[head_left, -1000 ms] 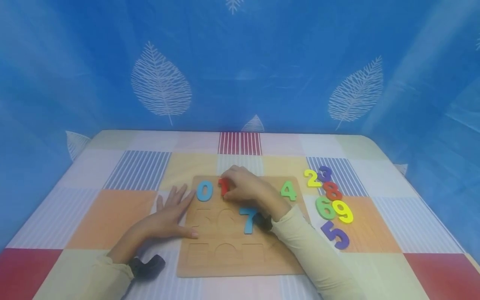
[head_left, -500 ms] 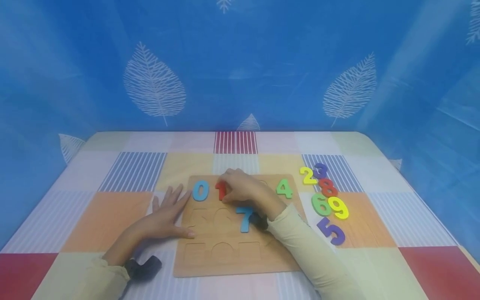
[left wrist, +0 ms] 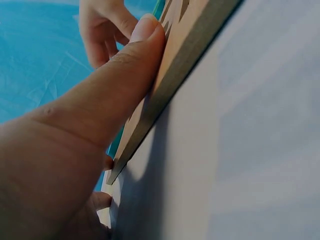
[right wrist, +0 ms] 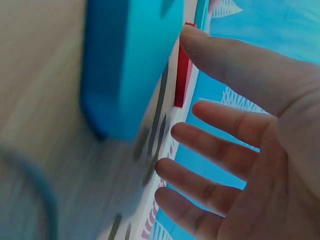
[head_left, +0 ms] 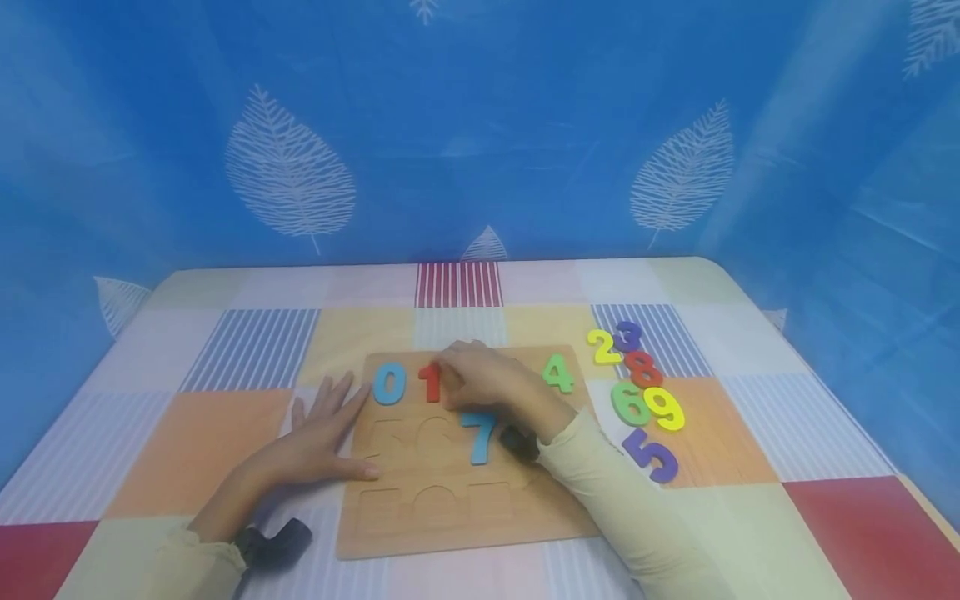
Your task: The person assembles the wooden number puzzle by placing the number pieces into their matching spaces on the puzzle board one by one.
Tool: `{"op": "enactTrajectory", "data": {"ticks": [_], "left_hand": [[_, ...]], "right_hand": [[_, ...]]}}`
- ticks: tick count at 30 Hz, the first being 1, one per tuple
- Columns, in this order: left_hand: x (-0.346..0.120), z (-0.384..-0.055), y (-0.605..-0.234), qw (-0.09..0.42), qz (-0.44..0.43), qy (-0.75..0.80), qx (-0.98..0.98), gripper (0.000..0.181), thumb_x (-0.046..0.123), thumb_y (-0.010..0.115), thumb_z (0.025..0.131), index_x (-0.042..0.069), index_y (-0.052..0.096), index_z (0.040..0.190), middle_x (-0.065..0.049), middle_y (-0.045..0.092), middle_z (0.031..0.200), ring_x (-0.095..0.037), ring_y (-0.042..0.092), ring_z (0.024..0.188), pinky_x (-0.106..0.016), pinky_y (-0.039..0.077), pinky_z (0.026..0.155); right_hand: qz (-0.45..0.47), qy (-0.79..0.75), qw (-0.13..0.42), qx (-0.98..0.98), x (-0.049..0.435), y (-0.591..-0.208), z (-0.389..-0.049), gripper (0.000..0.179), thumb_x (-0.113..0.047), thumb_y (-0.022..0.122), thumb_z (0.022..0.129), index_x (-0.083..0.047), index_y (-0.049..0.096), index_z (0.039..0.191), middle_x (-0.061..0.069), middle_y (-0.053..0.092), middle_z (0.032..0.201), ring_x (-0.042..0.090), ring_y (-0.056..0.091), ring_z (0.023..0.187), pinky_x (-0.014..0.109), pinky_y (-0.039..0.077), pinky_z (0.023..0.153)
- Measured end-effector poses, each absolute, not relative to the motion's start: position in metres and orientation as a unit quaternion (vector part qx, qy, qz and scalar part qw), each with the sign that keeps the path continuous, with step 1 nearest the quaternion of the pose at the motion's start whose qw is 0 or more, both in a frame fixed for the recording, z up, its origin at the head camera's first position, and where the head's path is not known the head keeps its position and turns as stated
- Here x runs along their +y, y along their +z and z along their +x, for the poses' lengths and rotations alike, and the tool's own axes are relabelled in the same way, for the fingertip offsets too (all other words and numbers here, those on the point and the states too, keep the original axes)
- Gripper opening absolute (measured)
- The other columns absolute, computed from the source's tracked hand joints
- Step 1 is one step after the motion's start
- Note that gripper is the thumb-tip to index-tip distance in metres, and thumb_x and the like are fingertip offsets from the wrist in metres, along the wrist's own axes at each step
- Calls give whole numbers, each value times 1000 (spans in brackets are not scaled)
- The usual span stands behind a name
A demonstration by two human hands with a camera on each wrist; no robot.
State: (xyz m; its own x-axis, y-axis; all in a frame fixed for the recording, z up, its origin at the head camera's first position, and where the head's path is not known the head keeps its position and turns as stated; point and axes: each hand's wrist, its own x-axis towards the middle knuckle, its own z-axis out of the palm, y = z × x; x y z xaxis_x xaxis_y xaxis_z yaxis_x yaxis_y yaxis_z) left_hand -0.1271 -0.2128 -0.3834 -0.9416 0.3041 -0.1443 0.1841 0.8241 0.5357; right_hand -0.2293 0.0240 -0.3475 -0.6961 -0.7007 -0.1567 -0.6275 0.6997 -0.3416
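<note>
My left hand (head_left: 313, 443) lies spread along the left edge of the wooden number board (head_left: 420, 533). Its thumb (left wrist: 147, 35) rests on the board's surface by the edge. My right hand (head_left: 483, 379) is over the board's top row, just right of the red number 1 (head_left: 431, 382). In the right wrist view its fingers (right wrist: 215, 150) are loosely extended and spread, with the thumb tip close to the red 1 (right wrist: 183, 75). The blue 0 (head_left: 389, 384), green 4 (head_left: 557, 374) and blue 7 (head_left: 478, 437) are on the board too. My right hand hides part of the top row.
Right of the board, on the patchwork tablecloth (head_left: 712, 533), lie a yellow 2 (head_left: 602, 347), purple 3 (head_left: 627, 337), red 8 (head_left: 643, 369), green 6 (head_left: 630, 404), yellow 9 (head_left: 665, 409) and purple 5 (head_left: 651, 455). A blue leaf-patterned curtain (head_left: 480, 150) hangs behind.
My right hand has drawn slightly right off the red 1, whose whole shape now shows. My left hand keeps its place at the board's edge. The head view has shifted a little.
</note>
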Motion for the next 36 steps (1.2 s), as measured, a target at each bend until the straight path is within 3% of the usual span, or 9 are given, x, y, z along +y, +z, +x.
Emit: {"op": "enactTrajectory", "data": {"ticks": [4,8,12,18,26,36], "left_hand": [[-214,-126,-383,113,126,271,948,111,58,71,65,2,18,145,-28,-1,150,-50,-14,134,-69,-19,96],[-215,-126,-385,114,127,278,945,111,57,71,65,3,17,145,-28,-2,150,-51,-15,133,-69,-20,94],[-215,-126,-386,116,128,281,944,111,57,72,64,4,17,145,-28,-3,150,-51,-15,133,-69,-20,94],[-215,-126,-384,114,133,279,944,111,56,72,65,3,17,145,-29,-2,149,-52,-15,133,-70,-20,94],[-215,-126,-385,111,133,275,946,111,55,73,65,3,17,145,-29,-2,149,-53,-14,132,-71,-18,94],[-211,-127,-385,114,131,281,944,111,54,73,64,4,16,145,-29,-3,149,-53,-14,132,-71,-19,93]], "right_hand": [[-359,-157,144,909,33,-349,-230,55,-21,73,74,-13,54,125,2,57,104,16,47,95,31,43,83],[-349,-174,136,911,47,-349,-232,54,-21,71,73,-13,54,124,1,58,102,16,49,95,30,44,84],[-343,-161,125,917,70,-347,-233,57,-22,70,75,-8,51,127,5,58,117,20,51,109,36,41,96],[-319,-164,107,928,112,-347,-234,58,-24,70,77,-4,49,128,13,55,124,30,49,116,46,38,100],[-273,-210,109,932,162,-347,-245,61,-17,70,78,5,45,129,23,49,130,40,43,121,51,36,101],[-188,-244,121,944,201,-345,-261,64,-18,66,81,2,38,135,26,38,138,43,30,129,54,26,106]]}}
